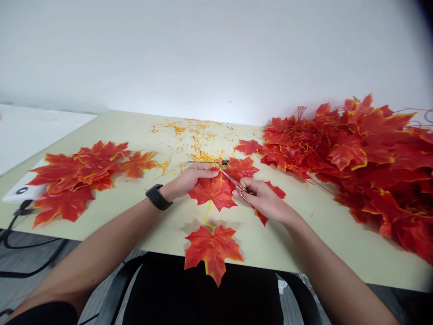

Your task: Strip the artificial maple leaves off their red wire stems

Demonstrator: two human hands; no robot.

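Holding: my left hand pins a red leaf at frame centre, fingers curled over it.
Right hand: closed around scissors, blades crossing the leaf.
Right edge: leaf pile.

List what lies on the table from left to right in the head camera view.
White device → small pile of cut leaves → left hand → leaf under the hands → right hand with scissors → big heap of leaves.

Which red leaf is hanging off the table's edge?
The single leaf nearest the person, dangling on a yellow stem below the left hand. The left pile and right heap lie fully on the table.
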